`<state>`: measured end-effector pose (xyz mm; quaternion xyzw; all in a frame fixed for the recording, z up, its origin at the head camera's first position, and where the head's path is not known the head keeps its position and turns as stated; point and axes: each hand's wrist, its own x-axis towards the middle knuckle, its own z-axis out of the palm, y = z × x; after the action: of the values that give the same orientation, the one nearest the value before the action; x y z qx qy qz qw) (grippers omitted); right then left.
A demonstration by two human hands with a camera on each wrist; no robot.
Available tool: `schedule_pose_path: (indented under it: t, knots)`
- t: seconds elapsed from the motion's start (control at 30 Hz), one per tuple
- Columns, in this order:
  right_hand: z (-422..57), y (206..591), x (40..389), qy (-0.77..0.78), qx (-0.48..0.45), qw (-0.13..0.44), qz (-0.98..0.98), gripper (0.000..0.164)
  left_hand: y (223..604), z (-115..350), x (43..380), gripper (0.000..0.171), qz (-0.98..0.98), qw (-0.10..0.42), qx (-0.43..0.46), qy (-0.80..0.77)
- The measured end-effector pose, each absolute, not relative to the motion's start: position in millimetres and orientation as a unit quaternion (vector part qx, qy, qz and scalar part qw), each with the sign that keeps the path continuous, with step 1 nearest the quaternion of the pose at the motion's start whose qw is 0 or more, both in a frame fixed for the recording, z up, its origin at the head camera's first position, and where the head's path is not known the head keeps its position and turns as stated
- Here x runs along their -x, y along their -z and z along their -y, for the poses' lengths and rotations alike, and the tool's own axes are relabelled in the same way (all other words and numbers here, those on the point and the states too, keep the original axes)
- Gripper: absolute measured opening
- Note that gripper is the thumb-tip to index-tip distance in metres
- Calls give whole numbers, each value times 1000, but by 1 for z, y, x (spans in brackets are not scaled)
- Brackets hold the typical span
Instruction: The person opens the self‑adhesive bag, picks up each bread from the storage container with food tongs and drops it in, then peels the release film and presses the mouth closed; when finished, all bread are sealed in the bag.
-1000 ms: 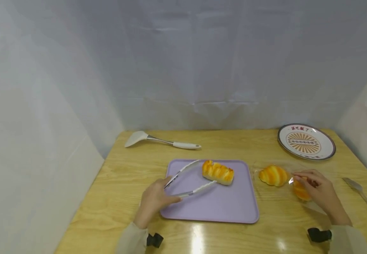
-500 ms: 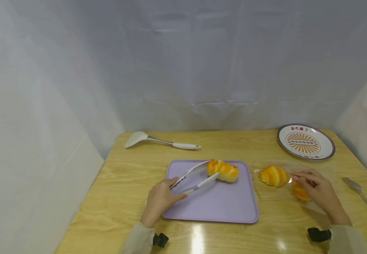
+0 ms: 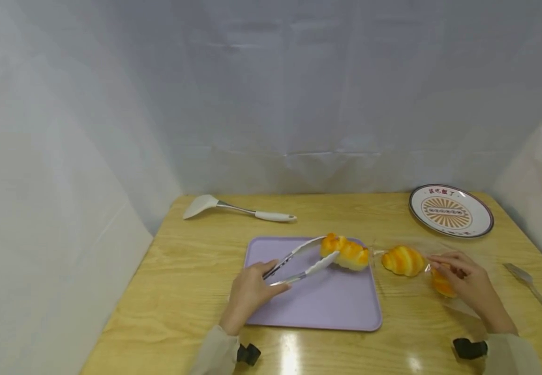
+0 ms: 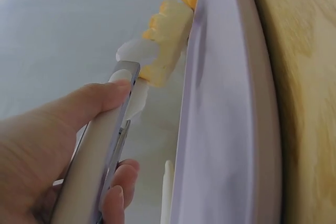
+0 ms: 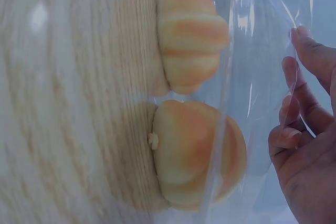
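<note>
My left hand [image 3: 254, 291] grips a pair of tongs [image 4: 92, 156] with pale tips, its thumb along one arm. The tips stand on either side of the left end of a golden-topped bread loaf [image 3: 345, 254], over the back right of a lilac tray [image 3: 317, 310]. Whether the loaf is lifted off the tray I cannot tell. To the right, my right hand [image 3: 472, 284] pinches the edge of a clear plastic bag [image 5: 257, 40] and holds it raised. Inside lie a ridged croissant [image 3: 403, 260] and a rounded bun [image 5: 191, 156], which the hand partly hides in the head view.
A white-handled turner [image 3: 271, 215] lies behind the tray at the left. A patterned plate [image 3: 451, 211] sits at the back right. Near the right table edge lies a spatula [image 3: 540, 297] with a green handle. Pale sheeting [image 3: 299, 94] surrounds the wooden table.
My left hand and the tongs have moved right, and the loaf has gone with them to the tray's right edge. The right hand and bag have barely moved.
</note>
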<state>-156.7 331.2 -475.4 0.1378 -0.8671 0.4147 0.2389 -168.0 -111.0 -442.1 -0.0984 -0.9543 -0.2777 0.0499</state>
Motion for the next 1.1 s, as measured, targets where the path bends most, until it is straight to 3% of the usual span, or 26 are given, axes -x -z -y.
schedule_pose_path:
  t: [0.7,1.1]
  knots:
    - [-332,475,157,-419,-147,253,859,20,446,115,168,72,963,20,106,246]
    - [-331,477,159,-423,-138,259,857,21,452,105,175,62,961,36,112,252]
